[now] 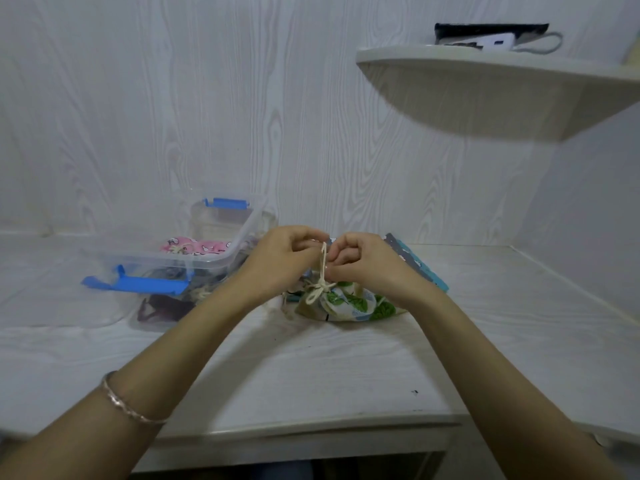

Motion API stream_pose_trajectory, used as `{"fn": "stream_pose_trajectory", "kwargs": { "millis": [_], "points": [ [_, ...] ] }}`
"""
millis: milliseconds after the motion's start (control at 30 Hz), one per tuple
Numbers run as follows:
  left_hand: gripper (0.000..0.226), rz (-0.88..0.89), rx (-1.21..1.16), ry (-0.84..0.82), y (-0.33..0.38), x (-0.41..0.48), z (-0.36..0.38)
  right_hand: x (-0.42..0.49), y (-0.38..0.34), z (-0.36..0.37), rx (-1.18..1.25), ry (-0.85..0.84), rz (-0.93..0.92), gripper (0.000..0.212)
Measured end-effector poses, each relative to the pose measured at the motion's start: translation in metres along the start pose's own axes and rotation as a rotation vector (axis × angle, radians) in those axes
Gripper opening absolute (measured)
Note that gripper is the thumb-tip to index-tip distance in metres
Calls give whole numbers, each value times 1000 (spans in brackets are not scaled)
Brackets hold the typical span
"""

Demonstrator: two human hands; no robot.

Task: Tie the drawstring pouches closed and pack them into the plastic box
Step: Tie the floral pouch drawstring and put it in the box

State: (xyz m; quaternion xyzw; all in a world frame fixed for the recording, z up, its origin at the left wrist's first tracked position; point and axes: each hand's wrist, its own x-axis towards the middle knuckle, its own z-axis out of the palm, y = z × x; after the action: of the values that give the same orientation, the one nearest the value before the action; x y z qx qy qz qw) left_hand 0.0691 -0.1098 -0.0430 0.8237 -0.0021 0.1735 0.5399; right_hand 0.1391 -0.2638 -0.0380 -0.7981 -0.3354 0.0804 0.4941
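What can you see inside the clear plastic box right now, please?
A pink printed pouch lies inside the plastic box, toward its right side. The left hand covers part of the box's right side, so anything there is hidden.

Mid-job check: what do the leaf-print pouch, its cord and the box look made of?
Pouch: woven cloth, cotton or linen by the look; matte, creased, slumping softly.
Cord: cream twisted string, probably cotton; matte, knotted at the pouch neck.
Box: clear hard plastic, glossy, contents showing through. Its blue clips look like opaque plastic.
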Motion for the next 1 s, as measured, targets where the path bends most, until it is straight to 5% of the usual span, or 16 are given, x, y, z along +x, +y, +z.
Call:
{"fn": "stream_pose_trajectory", "kwargs": {
  "millis": [100,233,533,900,1000],
  "points": [
    [28,34,-18,-144,-4,2,-5,-4,-1,-2,10,8,-51,22],
    [27,24,31,-80,-4,4,-7,-9,-1,0,-14,84,-148,17],
    [29,-78,5,-117,9,8,-11,-3,15,5,-515,178,-448,17],
    [7,-1,164,-113,13,9,-19,1,13,7,684,-30,6,18],
    [11,8,234,-115,12,11,-19,2,16,11,677,-5,-41,17]
  ]
}}
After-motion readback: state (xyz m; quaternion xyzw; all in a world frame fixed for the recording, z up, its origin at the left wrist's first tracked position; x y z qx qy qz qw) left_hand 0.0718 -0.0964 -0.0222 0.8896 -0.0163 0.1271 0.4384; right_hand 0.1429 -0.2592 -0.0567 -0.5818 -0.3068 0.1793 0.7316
